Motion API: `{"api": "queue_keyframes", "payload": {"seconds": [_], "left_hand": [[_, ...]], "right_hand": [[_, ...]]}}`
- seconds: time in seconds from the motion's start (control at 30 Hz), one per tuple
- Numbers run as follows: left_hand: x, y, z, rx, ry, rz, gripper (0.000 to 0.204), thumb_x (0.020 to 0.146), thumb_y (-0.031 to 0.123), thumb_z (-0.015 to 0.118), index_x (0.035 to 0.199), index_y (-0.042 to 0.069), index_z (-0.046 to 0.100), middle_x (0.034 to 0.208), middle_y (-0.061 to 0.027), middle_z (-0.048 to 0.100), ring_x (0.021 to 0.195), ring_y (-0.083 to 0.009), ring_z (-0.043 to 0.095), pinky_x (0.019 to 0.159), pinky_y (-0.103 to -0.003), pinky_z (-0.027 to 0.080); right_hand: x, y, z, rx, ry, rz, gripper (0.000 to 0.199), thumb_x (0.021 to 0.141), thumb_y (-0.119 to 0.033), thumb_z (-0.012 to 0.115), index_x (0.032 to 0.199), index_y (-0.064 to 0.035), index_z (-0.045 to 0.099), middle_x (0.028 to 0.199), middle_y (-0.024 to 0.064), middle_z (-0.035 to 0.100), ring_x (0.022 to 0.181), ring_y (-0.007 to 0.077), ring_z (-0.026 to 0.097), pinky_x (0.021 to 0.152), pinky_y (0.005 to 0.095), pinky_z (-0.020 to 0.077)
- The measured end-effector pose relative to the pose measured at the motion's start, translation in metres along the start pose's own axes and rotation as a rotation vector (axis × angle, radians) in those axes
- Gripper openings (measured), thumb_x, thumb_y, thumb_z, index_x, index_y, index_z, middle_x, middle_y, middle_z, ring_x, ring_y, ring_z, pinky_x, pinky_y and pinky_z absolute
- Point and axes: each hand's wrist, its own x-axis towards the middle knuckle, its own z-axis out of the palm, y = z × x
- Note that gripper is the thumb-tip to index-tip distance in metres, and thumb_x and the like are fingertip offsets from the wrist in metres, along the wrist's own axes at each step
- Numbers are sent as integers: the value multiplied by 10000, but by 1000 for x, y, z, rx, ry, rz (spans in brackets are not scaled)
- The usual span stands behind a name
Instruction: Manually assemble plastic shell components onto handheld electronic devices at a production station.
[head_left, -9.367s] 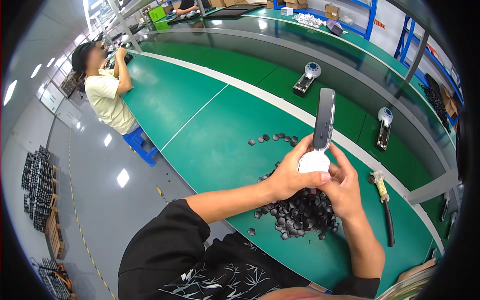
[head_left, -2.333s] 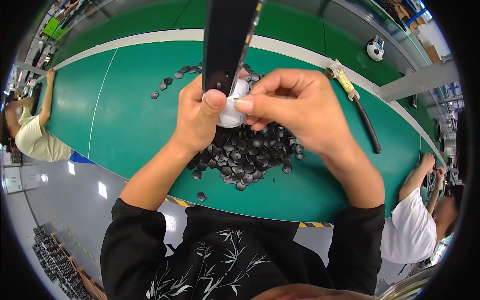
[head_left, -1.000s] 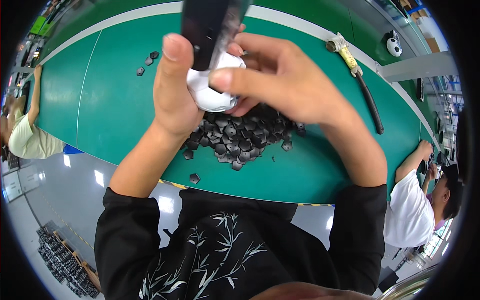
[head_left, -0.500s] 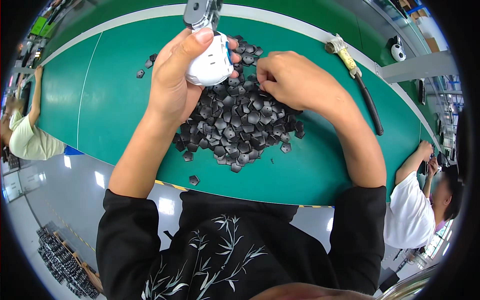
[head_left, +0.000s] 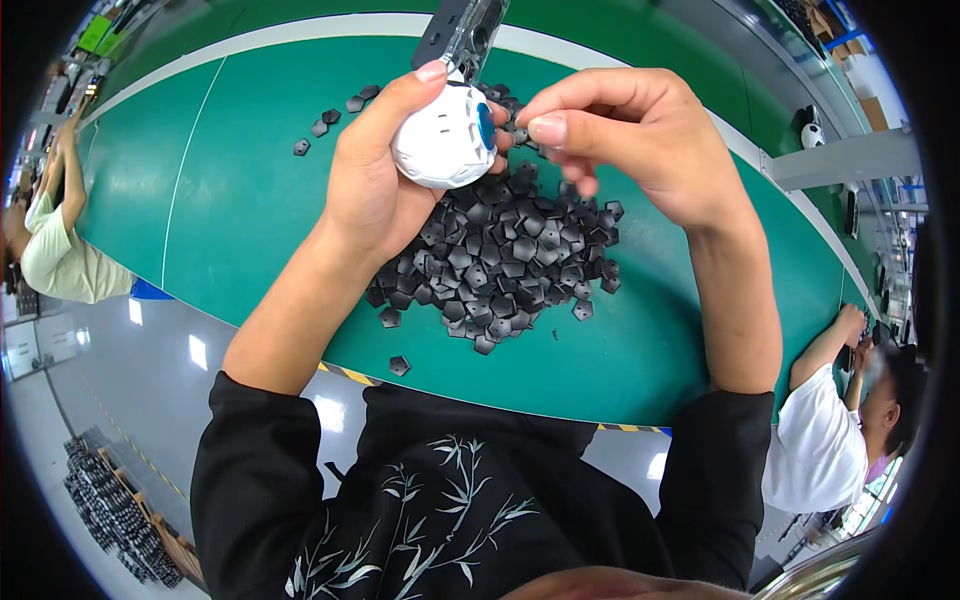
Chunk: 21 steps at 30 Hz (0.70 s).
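A white ball-shaped shell [head_left: 438,140] with panel recesses is in my left hand [head_left: 375,165], fingers wrapped around it. A blue round part [head_left: 486,127] sits in its right side. From its top rises a grey-and-clear plastic piece [head_left: 462,38], cut off by the upper part of the view. My right hand [head_left: 640,140] is pinched just right of the shell; what its fingertips hold, if anything, is blurred and too small to name. Below both hands a heap of black pentagon-shaped pieces [head_left: 500,250], several with small holes, lies on the green table [head_left: 270,210].
Several loose black pentagons [head_left: 320,128] lie left of the heap, and one [head_left: 399,365] near the front edge. A person in a white shirt [head_left: 815,440] works at the right, another in a pale shirt [head_left: 75,250] at the left. A grey beam [head_left: 850,160] crosses at right.
My right hand has lifted off the heap and come up beside the shell, fingers pinched. The shell has tilted, its blue part showing more. The taped, dark-handled tool at right no longer shows.
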Motion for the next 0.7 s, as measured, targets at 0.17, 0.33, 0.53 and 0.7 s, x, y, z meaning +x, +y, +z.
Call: {"api": "queue_keyframes", "payload": {"seconds": [0.17, 0.33, 0.53, 0.7], "left_hand": [[1, -10, -11, 32, -39, -13, 330, 954, 272, 530, 1085, -23, 602, 935, -155, 674, 796, -209, 653, 709, -290, 525], [-3, -14, -5, 44, -75, -40, 306, 949, 240, 528, 1088, -25, 594, 939, -135, 658, 763, -185, 622, 695, -275, 502], [-7, -16, 10, 177, 115, 103, 247, 937, 206, 533, 1036, -15, 586, 945, -127, 634, 751, -174, 607, 678, -273, 500], [-10, -12, 10, 147, 49, 87, 220, 935, 194, 537, 1028, 0, 580, 937, -119, 621, 748, -166, 600, 667, -273, 503]], "right_hand": [[-8, -11, 19, 322, 93, -31, 137, 841, -8, 709, 972, 32, 722, 798, 88, 688, 626, 98, 583, 577, 205, 503], [-8, -8, 35, 411, 180, -6, 103, 832, 4, 725, 934, 21, 728, 810, 84, 691, 627, 89, 583, 582, 189, 506], [-4, 10, 50, 351, 226, -87, 193, 810, 4, 755, 994, 17, 696, 804, 78, 666, 646, 88, 586, 570, 179, 494], [-2, 14, 48, 508, 217, 29, 357, 803, -52, 793, 1104, 45, 628, 824, 77, 633, 675, 98, 586, 595, 185, 489]]}}
